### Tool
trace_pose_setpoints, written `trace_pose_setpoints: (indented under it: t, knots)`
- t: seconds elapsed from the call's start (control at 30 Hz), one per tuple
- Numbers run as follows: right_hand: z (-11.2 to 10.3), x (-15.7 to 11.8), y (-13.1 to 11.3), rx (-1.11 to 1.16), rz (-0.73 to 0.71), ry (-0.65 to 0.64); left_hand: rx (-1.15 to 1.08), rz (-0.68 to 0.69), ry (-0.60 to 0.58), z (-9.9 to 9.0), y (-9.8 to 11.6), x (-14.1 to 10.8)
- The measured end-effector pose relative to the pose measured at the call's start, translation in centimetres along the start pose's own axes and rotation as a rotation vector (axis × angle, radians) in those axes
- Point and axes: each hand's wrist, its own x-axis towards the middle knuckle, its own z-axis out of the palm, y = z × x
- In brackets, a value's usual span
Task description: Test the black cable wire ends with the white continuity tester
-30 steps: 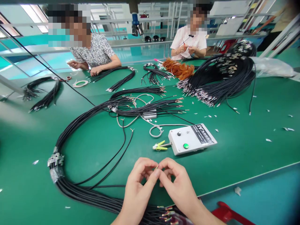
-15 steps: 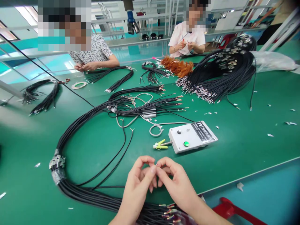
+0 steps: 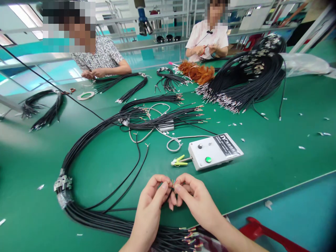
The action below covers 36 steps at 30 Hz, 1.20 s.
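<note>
Lower centre: left hand (image 3: 152, 197) grips thin black round cable (image 3: 171, 192), right hand (image 3: 193, 193) pinches at its fine coloured cores (image 3: 173, 182) (contact partly hidden). Holding close behind the cores should steady them.

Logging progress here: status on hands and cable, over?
Left hand and right hand at black cable. Thin wires splayed at its tip. Gray box beyond, not touching.

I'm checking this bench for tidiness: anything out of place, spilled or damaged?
White scraps lie scattered over the green tabletop, like uncleared litter, with another scrap beyond its near edge. Two loose cables splay from the black bundle, looking stray. I see no spill; fine damage would be too small to tell.
</note>
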Motion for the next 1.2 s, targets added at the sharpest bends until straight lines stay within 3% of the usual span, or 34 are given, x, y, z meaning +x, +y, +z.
trace_pose_setpoints:
  t: [0.17, 0.33, 0.47, 0.6, 0.83, 1.0, 1.1, 1.2]
  knots:
    - [-0.5, 0.2, 0.2, -0.111, 0.004, 0.003, 0.115, 0.015, -0.083, 0.2, -0.1, 0.5]
    - [-1.4, 0.1, -0.4, -0.271, 0.022, -0.024, 0.041, -0.005, -0.019, 0.3, -0.9, 0.7]
    - [-1.8, -0.1, -1.6, -0.535, -0.011, -0.025, 0.162, 0.031, 0.0, 0.1, -1.4, 0.4]
    - [-2.5, -0.3, -1.9, -0.782, -0.129, -0.019, 0.32, 0.115, 0.066, 0.0, -1.6, 0.1]
    - [-4.0, -1.2, -1.2, -1.1, -0.299, 0.099, 0.27, 0.092, 0.068, 0.1, -0.9, 0.8]
    - [-2.8, -0.2, -2.2, -1.384, -0.561, -0.002, 0.362, 0.099, -0.011, -0.3, -1.0, 0.7]
    - [-2.6, 0.7, -2.7, -1.441, -0.674, -0.137, 0.556, 0.228, -0.055, -0.9, -1.1, 0.5]
    - [-3.4, 0.8, -2.7, -1.486, -0.735, -0.159, 0.785, 0.531, -0.13, -1.3, -1.3, 0.7]
